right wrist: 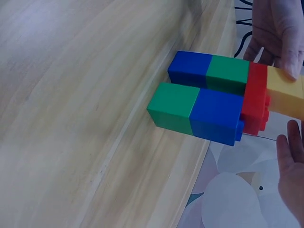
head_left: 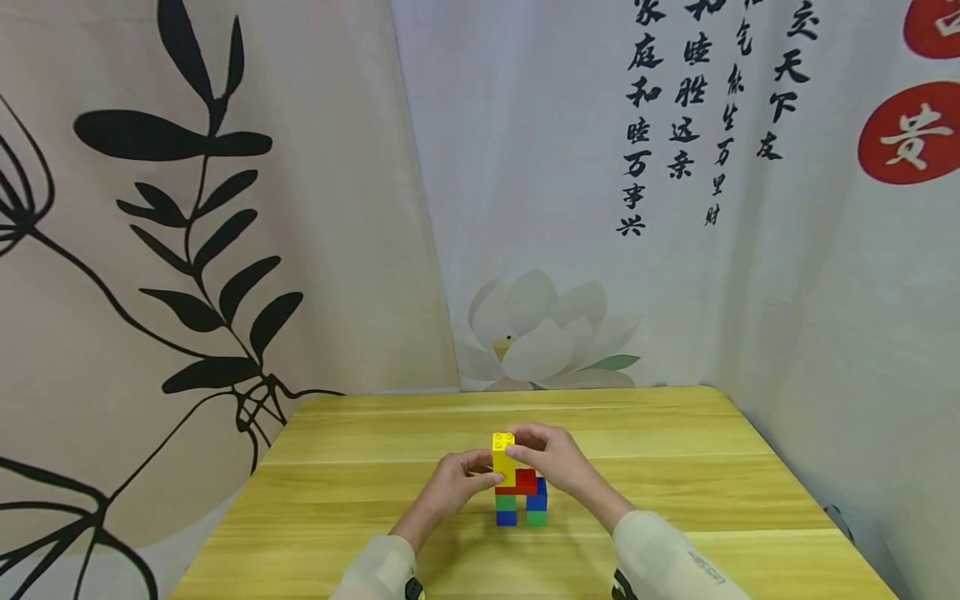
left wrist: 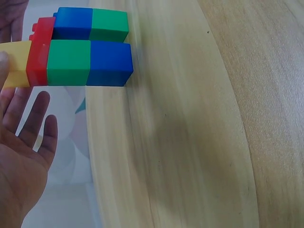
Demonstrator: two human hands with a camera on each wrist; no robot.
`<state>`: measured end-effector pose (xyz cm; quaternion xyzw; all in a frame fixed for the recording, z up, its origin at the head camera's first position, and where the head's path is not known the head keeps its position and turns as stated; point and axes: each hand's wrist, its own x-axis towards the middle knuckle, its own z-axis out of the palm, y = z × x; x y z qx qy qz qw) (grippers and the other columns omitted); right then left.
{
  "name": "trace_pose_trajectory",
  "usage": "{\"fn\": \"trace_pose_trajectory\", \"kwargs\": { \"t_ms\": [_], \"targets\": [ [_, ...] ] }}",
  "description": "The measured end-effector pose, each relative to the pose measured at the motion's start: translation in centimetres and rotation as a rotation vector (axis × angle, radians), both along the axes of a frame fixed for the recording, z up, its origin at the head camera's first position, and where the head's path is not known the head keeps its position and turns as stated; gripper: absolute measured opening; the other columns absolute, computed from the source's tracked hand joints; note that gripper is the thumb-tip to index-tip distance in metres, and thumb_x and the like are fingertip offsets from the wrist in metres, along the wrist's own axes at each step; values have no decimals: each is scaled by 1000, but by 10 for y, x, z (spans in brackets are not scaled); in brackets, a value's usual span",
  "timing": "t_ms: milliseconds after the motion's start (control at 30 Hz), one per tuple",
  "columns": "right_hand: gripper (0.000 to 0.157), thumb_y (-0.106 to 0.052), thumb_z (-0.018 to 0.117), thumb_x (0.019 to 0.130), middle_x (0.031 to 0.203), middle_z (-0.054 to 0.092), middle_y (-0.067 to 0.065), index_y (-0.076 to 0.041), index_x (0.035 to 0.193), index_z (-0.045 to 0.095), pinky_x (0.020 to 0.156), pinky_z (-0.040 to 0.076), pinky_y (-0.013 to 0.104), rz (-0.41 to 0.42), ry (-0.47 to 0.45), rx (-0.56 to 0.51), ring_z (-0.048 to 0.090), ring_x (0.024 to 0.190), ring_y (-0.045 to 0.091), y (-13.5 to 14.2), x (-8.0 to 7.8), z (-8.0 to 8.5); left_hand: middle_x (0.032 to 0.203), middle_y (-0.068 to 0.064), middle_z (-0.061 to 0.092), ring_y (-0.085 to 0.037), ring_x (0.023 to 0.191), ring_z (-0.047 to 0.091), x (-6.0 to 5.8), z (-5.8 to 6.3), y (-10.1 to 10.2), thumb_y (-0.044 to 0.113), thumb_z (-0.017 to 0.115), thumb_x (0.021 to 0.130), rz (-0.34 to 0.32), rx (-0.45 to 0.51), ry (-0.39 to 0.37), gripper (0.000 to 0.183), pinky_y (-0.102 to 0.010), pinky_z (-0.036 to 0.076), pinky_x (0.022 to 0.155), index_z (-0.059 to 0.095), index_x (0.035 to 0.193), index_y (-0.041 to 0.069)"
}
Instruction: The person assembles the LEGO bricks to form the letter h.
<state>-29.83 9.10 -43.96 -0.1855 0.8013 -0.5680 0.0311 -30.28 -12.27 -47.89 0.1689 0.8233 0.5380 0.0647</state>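
A small structure of toy building bricks stands on the table. Its left column has a blue brick (head_left: 506, 518) under a green brick (head_left: 506, 502); its right column has a green brick (head_left: 536, 518) under a blue brick (head_left: 537, 502). Across both lies a red brick (head_left: 527, 481), whose left end carries a yellow block stack (head_left: 503, 462). My left hand (head_left: 450, 485) pinches the lower yellow part from the left, other fingers loosely extended. With thumb in front and fingers behind, my right hand (head_left: 553, 457) holds the upper yellow part. A seam in the yellow is hard to make out.
The wooden table (head_left: 360, 492) reaches back to a printed curtain (head_left: 337, 208) with a plant, a lotus and writing. Its back edge lies a short way behind the bricks. Both sleeves (head_left: 667, 558) rest low over the front of the table.
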Motion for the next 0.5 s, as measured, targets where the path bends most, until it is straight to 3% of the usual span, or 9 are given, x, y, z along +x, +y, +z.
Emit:
{"fn": "trace_pose_trajectory", "kwargs": {
  "t_ms": [500],
  "targets": [
    [42, -38, 68, 92, 118, 71, 8, -14, 125, 65, 88, 59, 32, -11, 37, 50, 69, 105, 22, -2, 2, 0, 114, -1, 72, -17, 98, 64, 1, -3, 1, 44, 72, 86, 27, -1, -8, 41, -39, 57, 87, 69, 120, 21]
  ]
}}
